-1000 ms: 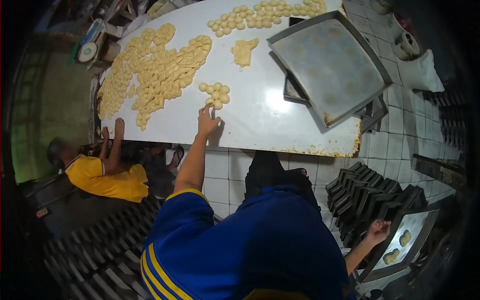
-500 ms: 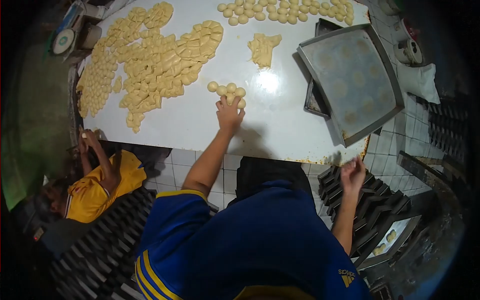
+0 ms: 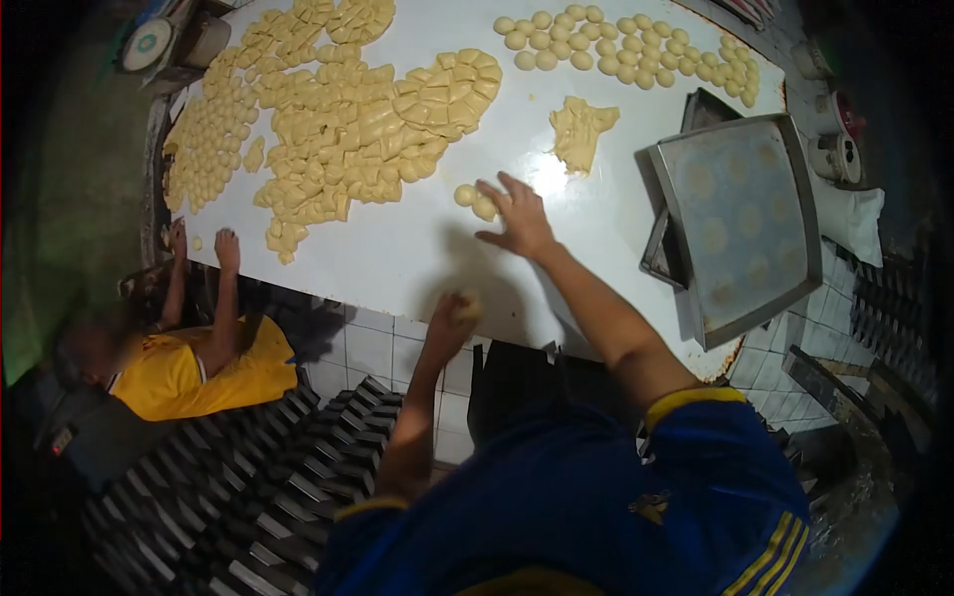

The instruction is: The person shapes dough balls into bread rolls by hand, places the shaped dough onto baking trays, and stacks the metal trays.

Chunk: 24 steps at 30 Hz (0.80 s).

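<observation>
My left hand point(image 3: 449, 323) is near the front edge of the white table, fingers curled around a pale dough ball point(image 3: 471, 307); any more dough inside that grip is hidden. My right hand point(image 3: 521, 221) is spread over the table, fingers apart, reaching beside a few small dough balls point(image 3: 465, 195). Fingertips partly cover this group, so whether they touch it I cannot tell. Beyond the right hand lies a flat, ragged piece of dough point(image 3: 578, 132). To the left spreads a big mass of cut dough pieces point(image 3: 343, 139).
Several rows of round dough balls point(image 3: 636, 50) line the far side. Metal baking trays point(image 3: 750, 228) are stacked at the right edge. A co-worker in a yellow shirt point(image 3: 199, 372) has both hands at the table's left corner. A dial scale point(image 3: 147, 45) stands far left.
My left hand has drawn back from the dough-ball group toward me, holding dough. My right hand has come from the table's right edge to that group, now smaller. The view has shifted.
</observation>
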Each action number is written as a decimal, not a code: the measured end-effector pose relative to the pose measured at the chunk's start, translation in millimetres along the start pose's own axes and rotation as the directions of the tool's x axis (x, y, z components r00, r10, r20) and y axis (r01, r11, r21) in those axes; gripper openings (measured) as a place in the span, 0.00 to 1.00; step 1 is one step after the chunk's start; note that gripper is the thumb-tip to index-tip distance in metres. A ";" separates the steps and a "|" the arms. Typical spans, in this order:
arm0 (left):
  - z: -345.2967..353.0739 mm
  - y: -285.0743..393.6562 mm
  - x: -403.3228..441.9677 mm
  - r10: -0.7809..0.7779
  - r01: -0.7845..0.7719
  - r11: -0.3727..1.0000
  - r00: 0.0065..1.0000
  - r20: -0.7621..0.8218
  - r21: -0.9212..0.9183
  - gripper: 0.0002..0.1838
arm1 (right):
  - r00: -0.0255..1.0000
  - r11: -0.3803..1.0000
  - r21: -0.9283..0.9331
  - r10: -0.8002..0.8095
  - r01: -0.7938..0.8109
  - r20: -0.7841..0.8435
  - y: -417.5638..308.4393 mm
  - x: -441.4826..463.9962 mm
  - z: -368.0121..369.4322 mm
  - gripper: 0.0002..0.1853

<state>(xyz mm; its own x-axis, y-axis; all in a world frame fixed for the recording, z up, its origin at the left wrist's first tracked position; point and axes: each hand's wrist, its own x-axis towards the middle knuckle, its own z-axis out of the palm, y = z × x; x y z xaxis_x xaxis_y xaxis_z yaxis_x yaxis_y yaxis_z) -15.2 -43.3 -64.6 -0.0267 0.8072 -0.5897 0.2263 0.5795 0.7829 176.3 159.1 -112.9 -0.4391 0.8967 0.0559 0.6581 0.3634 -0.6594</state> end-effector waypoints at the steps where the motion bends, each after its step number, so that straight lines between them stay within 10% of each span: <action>1: -7.0 -11.1 -22.6 -0.085 0.082 0.994 0.995 -0.044 -0.066 0.19 | 0.999 0.996 -0.086 -0.038 0.037 -0.013 -7.0 3.7 9.8 0.46; 5: -35.0 -77.5 -109.8 -0.191 0.182 0.982 0.944 -0.268 -0.057 0.15 | 1.000 0.959 -0.282 -0.005 -0.004 -0.029 -3.0 29.0 44.6 0.37; 9: -42.7 -71.3 -149.5 -0.303 0.177 0.862 0.931 -0.202 -0.475 0.09 | 0.990 0.978 -0.169 -0.131 0.122 -0.045 23.9 47.7 57.7 0.19; 11: -40.1 -70.7 -138.0 -0.365 0.262 0.880 0.906 -0.212 -0.396 0.08 | 0.974 0.961 0.273 -0.023 -0.040 0.224 34.3 67.7 38.0 0.18; 15: -33.2 -82.6 -101.8 -0.475 0.397 0.846 0.864 -0.166 -0.357 0.07 | 0.997 0.861 0.506 0.074 -0.046 -0.035 50.5 121.6 -38.8 0.18; 17: -27.6 -61.0 -86.1 -0.419 0.339 0.863 0.894 -0.158 -0.374 0.07 | 0.982 0.947 0.318 0.018 0.044 -0.189 84.4 163.4 -61.7 0.21; 24: -32.2 -50.8 -70.1 -0.253 0.212 0.894 0.966 -0.056 -0.394 0.08 | 0.991 0.987 -0.123 0.109 -0.098 0.082 144.3 261.4 -81.7 0.18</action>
<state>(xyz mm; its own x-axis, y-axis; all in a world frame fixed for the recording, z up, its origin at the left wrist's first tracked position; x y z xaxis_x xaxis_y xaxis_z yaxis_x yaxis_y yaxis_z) -56.2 -125.7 -56.6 -0.1375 0.6390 -0.7569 -0.1869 0.7337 0.6533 206.4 466.6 -132.2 -0.4133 0.9073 -0.0776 0.7684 0.3019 -0.5643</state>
